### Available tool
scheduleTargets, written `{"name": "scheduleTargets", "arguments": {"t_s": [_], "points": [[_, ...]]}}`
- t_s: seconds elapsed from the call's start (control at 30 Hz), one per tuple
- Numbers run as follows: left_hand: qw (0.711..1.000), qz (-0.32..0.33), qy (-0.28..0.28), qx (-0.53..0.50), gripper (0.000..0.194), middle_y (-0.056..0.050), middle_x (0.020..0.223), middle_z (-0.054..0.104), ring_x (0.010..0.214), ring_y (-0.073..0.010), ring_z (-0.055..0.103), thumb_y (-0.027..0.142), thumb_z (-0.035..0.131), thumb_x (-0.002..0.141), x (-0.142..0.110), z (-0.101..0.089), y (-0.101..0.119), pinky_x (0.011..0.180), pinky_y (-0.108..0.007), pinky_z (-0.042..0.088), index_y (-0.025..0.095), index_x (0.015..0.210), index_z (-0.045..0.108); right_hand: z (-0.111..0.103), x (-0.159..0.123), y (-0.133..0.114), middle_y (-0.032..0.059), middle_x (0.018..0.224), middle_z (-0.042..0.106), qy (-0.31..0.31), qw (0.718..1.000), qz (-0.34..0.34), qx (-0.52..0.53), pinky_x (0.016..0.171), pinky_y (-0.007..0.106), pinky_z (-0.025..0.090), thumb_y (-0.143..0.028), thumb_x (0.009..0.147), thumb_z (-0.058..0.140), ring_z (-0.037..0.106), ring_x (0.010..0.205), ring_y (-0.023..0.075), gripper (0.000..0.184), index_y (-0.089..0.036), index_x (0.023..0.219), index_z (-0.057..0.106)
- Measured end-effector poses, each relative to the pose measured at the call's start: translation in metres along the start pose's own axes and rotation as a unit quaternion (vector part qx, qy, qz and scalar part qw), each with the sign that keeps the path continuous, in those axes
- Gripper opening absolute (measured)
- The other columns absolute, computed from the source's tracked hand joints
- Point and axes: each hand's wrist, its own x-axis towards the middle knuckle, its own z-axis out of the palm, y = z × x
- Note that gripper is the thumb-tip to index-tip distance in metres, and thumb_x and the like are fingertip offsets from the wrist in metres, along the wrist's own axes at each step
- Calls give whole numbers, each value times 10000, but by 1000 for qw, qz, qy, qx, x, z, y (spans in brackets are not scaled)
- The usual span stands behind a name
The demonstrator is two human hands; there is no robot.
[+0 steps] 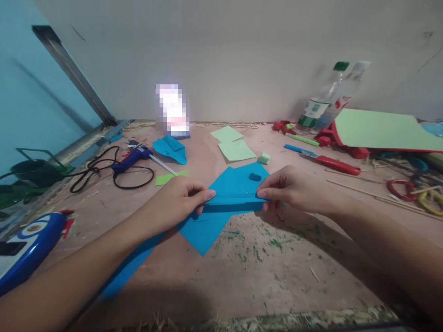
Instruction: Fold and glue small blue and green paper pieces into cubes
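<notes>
Between my two hands a folded strip of blue paper (235,201) is stretched level above the table. My left hand (183,196) pinches its left end between thumb and fingers, and my right hand (285,189) pinches the right end the same way. Beneath and behind the strip lie more blue paper pieces (206,235), one pointed toward me. A small dark blue rolled bit (255,176) rests on the blue sheet near my right thumb. Another long blue piece (134,265) lies partly under my left forearm.
A blue glue gun (129,159) with a black cord lies left, near a folded blue paper (171,150). Green paper squares (237,150) lie behind my hands. At right are a red-handled knife (337,164), bottles (313,113) and thin sticks (377,198). A lit phone (173,110) stands at the wall.
</notes>
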Motion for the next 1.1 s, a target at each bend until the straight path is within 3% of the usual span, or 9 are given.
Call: {"name": "scheduleTargets", "arguments": {"t_s": [0.23, 0.37, 0.47, 0.53, 0.6, 0.67, 0.83, 1.03, 1.1], "points": [[998, -19, 13, -54, 470, -54, 615, 707, 604, -204, 638, 561, 596, 906, 7, -4, -8, 653, -345, 476, 211, 598, 655, -12, -2, -3, 24, 686, 773, 6, 999, 15, -45, 599, 273, 553, -549, 872, 799, 697, 608, 155, 378, -202, 721, 787], [993, 7, 112, -48, 376, -42, 638, 698, 623, -203, 632, 448, 590, 943, 9, -12, -7, 622, -327, 468, 204, 665, 662, -24, 0, 5, 48, 726, 791, 48, 999, 9, -24, 615, 304, 584, -553, 842, 824, 727, 634, 180, 373, -193, 749, 787], [974, 136, 174, 51, 238, -62, 932, 786, 897, -239, 702, 369, 628, 999, 3, -5, 3, 821, -364, 516, 201, 857, 721, -21, 2, 5, 58, 720, 786, 53, 999, -2, 12, 607, 316, 578, -542, 840, 837, 716, 629, 184, 370, -198, 713, 786], [944, 254, 175, 121, 126, -100, 1192, 774, 1117, -279, 691, 322, 703, 981, -2, 5, 8, 982, -416, 511, 196, 968, 711, -12, 2, 1, 48, 695, 775, 29, 999, 0, 28, 593, 304, 565, -527, 834, 853, 698, 611, 176, 359, -206, 686, 787], [920, 314, 155, 177, 104, -128, 1328, 729, 1226, -309, 662, 282, 730, 977, -4, 15, 9, 1038, -452, 503, 191, 1010, 692, -2, 1, -3, 35, 667, 763, 3, 999, 5, 49, 577, 292, 553, -531, 833, 856, 688, 592, 170, 361, -210, 682, 790], [916, 323, 130, 198, 61, -131, 1320, 731, 1212, -309, 676, 242, 715, 992, -4, 21, 7, 1009, -443, 525, 187, 1000, 688, 6, 0, -5, 29, 655, 755, -10, 998, 6, 66, 569, 282, 541, -539, 844, 844, 681, 578, 164, 369, -204, 696, 796], [934, 304, 116, 147, 91, -74, 1018, 788, 974, -243, 740, 224, 697, 1015, -3, 20, 0, 864, -353, 561, 170, 943, 708, 11, -1, -5, 35, 668, 755, -9, 997, 9, 74, 577, 259, 514, -508, 854, 846, 666, 585, 144, 365, -177, 706, 797], [917, 331, 118, 188, 89, -98, 1083, 795, 1016, -263, 746, 193, 652, 1028, -5, 20, -7, 887, -368, 570, 167, 1007, 734, 17, -1, -3, 34, 637, 728, -25, 994, 26, 99, 547, 250, 491, -497, 870, 825, 640, 567, 134, 383, -161, 695, 767], [919, 328, 128, 178, 120, -83, 1054, 800, 996, -243, 750, 193, 626, 1042, -5, 22, -7, 884, -349, 573, 179, 998, 736, 21, -1, -4, 32, 654, 727, 5, 996, 9, 88, 539, 258, 491, -498, 902, 783, 640, 561, 138, 367, -163, 752, 778]]}}
